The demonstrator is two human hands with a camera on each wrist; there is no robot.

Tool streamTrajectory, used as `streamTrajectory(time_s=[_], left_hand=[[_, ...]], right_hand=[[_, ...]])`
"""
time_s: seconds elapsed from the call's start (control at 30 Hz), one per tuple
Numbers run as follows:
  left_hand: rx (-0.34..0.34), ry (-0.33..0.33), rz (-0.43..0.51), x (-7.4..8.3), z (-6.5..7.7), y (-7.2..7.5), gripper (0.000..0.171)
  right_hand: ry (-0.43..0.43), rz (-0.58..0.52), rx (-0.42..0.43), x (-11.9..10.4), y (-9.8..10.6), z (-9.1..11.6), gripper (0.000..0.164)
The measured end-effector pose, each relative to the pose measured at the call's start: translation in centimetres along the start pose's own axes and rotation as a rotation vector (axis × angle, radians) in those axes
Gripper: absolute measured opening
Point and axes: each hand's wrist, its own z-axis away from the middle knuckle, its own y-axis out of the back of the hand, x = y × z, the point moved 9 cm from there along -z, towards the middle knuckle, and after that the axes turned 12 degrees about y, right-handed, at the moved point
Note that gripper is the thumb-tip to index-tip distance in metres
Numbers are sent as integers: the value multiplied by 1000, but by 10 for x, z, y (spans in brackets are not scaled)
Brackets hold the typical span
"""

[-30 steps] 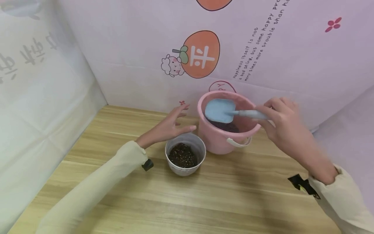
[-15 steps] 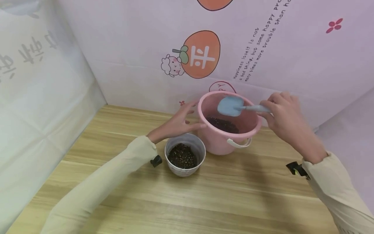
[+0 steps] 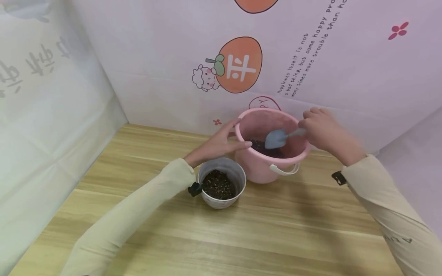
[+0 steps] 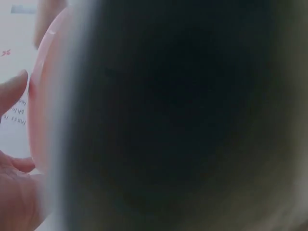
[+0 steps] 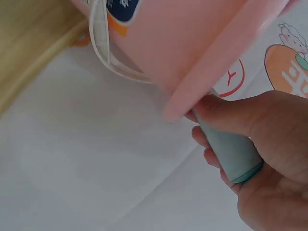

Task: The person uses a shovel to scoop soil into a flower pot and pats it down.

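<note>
My left hand (image 3: 224, 143) holds the near left side of a pink bucket (image 3: 260, 168), thumb over the rim and fingers spread round the outer wall. Dark soil (image 3: 271, 150) lies at the bucket's bottom. In my right hand (image 3: 326, 130) is a small blue-grey trowel, gripped by its handle (image 5: 228, 149); the blade (image 3: 275, 139) tilts down inside the bucket, close over the soil. Under my left wrist stands a pale pot (image 3: 221, 204) partly filled with dark, speckled soil (image 3: 219, 185). A dark blurred shape hides most of the left wrist view.
Everything stands on a wood-grain table (image 3: 214, 241). A printed white sheet (image 3: 165, 57) rises right behind the bucket, and another pale sheet (image 3: 45, 126) borders the left side. The bucket's white handle (image 3: 284, 170) hangs down at its front.
My left hand has moved right from above the pot to the bucket's rim. The trowel has tilted and gone down into the bucket, blade now near the soil.
</note>
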Motion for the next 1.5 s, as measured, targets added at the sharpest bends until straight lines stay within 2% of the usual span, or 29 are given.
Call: streamTrajectory(time_s=[0.07,0.17,0.23,0.33,0.43,0.57,0.87,1.03,1.17,1.3,1.4,1.5], left_hand=[[-2,-18,12,4,0,-2,91],[8,5,17,4,0,-1,92],[10,29,22,4,0,-1,94],[9,59,31,5,-1,-1,97],[2,87,47,4,0,-1,99],[-8,103,59,4,1,-2,97],[-5,99,77,4,3,-1,97],[-8,98,86,2,2,-1,96],[-9,100,84,2,4,-1,96],[-5,116,67,0,4,-2,97],[-7,110,67,1,3,-2,96],[-13,96,85,1,3,-1,96]], right_hand=[[28,88,-29,-4,-1,-9,13],[91,206,-56,-14,-7,-23,16],[119,239,-63,-20,-11,-29,20],[156,246,-41,-27,-16,-38,16],[167,165,-15,-34,-18,-46,1],[150,15,0,-32,-25,-55,16],[46,-195,-53,-24,-42,-53,8],[47,-309,-26,-20,-51,-51,18],[53,-350,23,-19,-53,-51,23],[89,-390,22,-24,-54,-50,21],[129,-394,16,-27,-55,-50,27],[129,-422,42,-26,-55,-50,28]])
